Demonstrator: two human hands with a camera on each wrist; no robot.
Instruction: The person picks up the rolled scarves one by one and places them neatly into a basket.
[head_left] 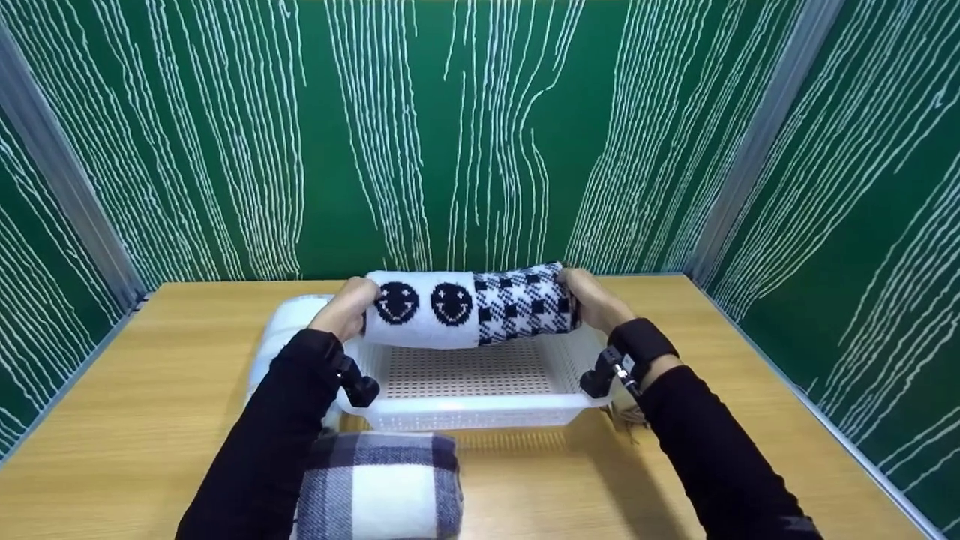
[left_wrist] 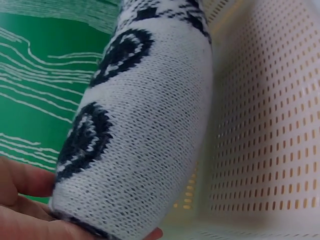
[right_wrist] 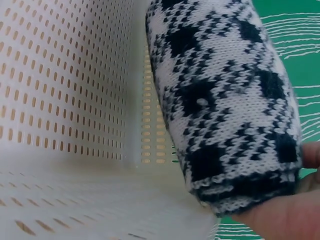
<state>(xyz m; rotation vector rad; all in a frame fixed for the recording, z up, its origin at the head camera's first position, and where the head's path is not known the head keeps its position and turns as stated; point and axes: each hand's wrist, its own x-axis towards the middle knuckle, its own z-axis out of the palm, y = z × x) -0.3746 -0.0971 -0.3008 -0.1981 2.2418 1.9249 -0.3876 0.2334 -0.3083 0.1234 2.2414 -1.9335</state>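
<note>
Knitted roll point(head_left: 480, 309), long axis crosswise over basket point(head_left: 469, 412), smiley end point(head_left: 397, 303) left, hands point(head_left: 346, 309) gripping both ends

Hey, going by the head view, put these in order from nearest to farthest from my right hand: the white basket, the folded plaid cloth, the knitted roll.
From the right hand:
1. Knitted roll: its checked end is in that hand.
2. White basket: just below the roll.
3. Folded plaid cloth: front left, on the table.
</note>
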